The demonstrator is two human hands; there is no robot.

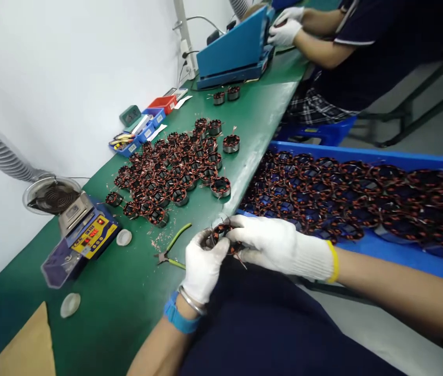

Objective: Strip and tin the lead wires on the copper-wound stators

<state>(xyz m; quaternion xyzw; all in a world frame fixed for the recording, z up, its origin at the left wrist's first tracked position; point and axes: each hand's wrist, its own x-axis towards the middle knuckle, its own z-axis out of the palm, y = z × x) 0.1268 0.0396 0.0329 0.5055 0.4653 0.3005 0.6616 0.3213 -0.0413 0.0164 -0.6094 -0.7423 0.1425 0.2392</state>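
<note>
Between my two gloved hands is a copper-wound motor stator (221, 231), held just over the near edge of the green bench. The fingers of my left hand (204, 263) wrap its left side. My right hand (270, 241) grips it from the right, so part of the ring is hidden behind fingers. Loose wire ends stick out from the stator. Left of my left hand, green-handled side cutters (171, 248) lie on the bench with their handles apart. Beyond them stands a cluster of similar stators (166, 175), with small wire clippings around it.
A blue crate (385, 151) full of stators stands at the right. On the left are a solder pot (92, 232), a fume hood (51, 196) and two small white lids (70, 304). A co-worker's gloved hands (286, 31) are at a blue machine (232, 47).
</note>
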